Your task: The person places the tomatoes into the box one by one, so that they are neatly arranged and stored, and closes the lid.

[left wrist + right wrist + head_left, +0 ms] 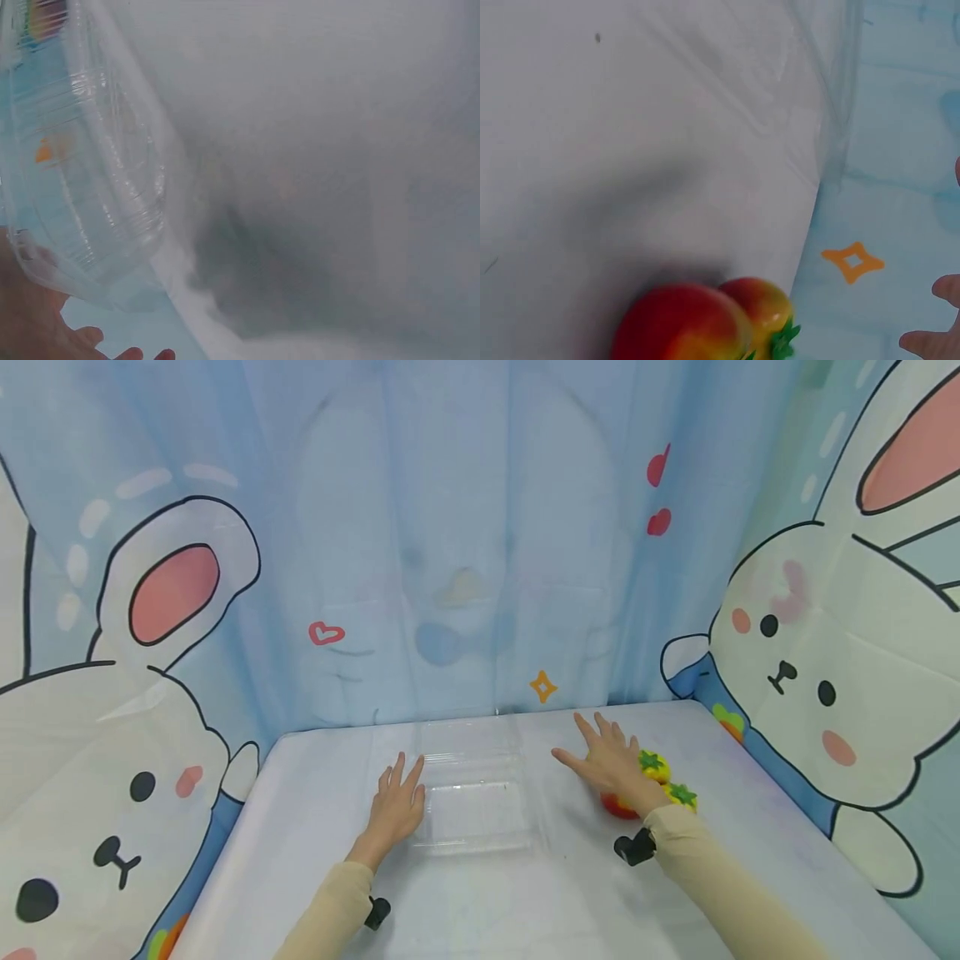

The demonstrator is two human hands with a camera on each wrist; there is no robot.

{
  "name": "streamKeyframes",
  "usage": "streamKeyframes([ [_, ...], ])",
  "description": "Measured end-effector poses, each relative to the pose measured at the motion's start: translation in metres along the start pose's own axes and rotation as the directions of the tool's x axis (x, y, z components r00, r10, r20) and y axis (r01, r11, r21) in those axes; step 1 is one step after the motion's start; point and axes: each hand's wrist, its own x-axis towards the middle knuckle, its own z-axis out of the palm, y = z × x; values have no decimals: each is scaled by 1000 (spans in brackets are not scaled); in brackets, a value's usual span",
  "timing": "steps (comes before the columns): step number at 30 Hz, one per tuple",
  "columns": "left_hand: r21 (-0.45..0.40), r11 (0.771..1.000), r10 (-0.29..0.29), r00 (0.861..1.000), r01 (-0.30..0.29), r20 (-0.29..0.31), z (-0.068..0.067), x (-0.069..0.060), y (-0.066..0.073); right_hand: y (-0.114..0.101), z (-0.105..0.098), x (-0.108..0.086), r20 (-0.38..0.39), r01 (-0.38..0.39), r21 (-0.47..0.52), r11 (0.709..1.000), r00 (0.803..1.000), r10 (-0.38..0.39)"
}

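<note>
A clear plastic box [480,843] with its lid raised at the back stands on the white table. My left hand [396,810] is at the box's left side, fingers extended and spread; whether it touches the wall I cannot tell. In the left wrist view, the ribbed box [90,172] appears beside that hand [30,319]. My right hand [609,764] is to the right of the box, fingers spread, holding nothing. Behind and below it lie red-and-yellow fruits [655,767] with green leafy tops, partly hidden by the hand and wrist. Two fruits [679,322] show in the right wrist view.
The white tabletop [487,918] ends at a blue curtain [465,527] printed with rabbits, hearts and a star. A small black device [635,847] is strapped at the right wrist, another [377,912] at the left.
</note>
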Motion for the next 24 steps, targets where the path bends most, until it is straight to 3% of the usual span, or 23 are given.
streamKeyframes([
  [12,-167,985,-47,999,43,-16,9,-8,-10,45,-13,-3,25,-58,0,998,998,58],
  [20,-189,980,-73,997,67,-29,15,-11,-15,73,-9,-10,113,-142,45,989,984,136],
  [24,-204,978,-52,998,42,-43,14,-10,-14,80,-4,-14,128,-166,47,985,979,159],
])
